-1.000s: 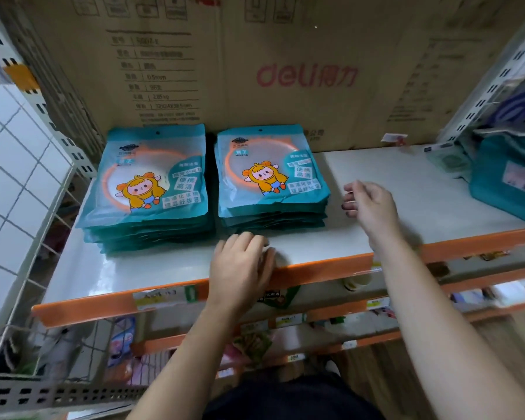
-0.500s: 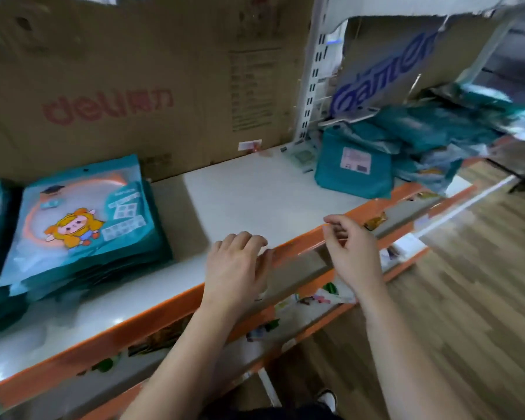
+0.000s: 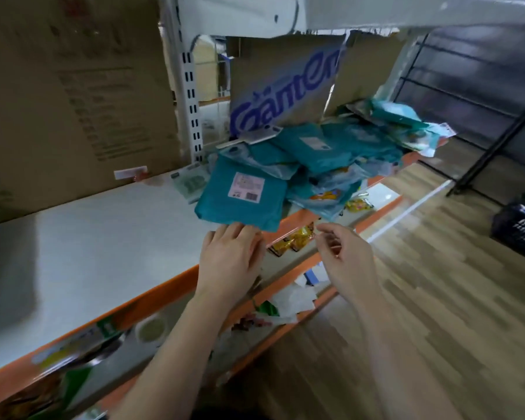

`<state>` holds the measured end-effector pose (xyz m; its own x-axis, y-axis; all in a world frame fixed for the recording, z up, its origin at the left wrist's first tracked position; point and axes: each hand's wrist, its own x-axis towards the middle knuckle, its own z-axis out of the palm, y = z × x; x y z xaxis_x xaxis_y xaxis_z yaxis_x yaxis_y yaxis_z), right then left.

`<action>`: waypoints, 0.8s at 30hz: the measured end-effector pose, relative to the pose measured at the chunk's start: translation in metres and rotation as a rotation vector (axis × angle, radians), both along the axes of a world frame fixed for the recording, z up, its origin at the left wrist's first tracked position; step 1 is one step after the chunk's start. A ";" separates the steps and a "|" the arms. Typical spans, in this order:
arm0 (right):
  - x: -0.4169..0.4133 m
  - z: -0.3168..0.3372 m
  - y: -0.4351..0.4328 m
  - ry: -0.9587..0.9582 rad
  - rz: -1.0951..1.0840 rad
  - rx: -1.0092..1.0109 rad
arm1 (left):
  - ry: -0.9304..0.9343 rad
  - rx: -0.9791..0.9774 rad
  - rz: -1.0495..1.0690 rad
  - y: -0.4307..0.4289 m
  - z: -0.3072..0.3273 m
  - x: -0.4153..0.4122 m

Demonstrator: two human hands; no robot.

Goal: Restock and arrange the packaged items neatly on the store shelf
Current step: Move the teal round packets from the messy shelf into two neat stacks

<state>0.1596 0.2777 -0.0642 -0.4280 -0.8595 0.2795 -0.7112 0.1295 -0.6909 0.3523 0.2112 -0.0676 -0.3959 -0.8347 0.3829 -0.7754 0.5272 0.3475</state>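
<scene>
Rests left hand (image 3: 229, 262) flat on front of shelf (image 3: 103, 237), fingers straight, tips at edge of nearest teal packet (image 3: 240, 195). Holds right hand (image 3: 343, 256) just beside, fingers loosely curled, gripping nothing. Faces teal packets (image 3: 331, 153) heaped at right end, before cardboard box (image 3: 282, 83).

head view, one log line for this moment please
left hand: open, fingertips at near edge of teal packet | right hand: loosely curled, empty | packet pile: jumbled on shelf, not yet arranged
</scene>
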 end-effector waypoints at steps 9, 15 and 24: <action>-0.072 -0.001 -0.037 -0.030 -0.005 -0.007 | 0.025 0.004 0.003 -0.055 0.014 -0.070; -0.125 0.004 -0.110 0.057 0.057 0.016 | 0.056 -0.053 0.041 -0.116 0.018 -0.113; -0.156 0.012 -0.243 0.232 0.218 0.096 | 0.074 0.009 0.142 -0.184 0.021 -0.150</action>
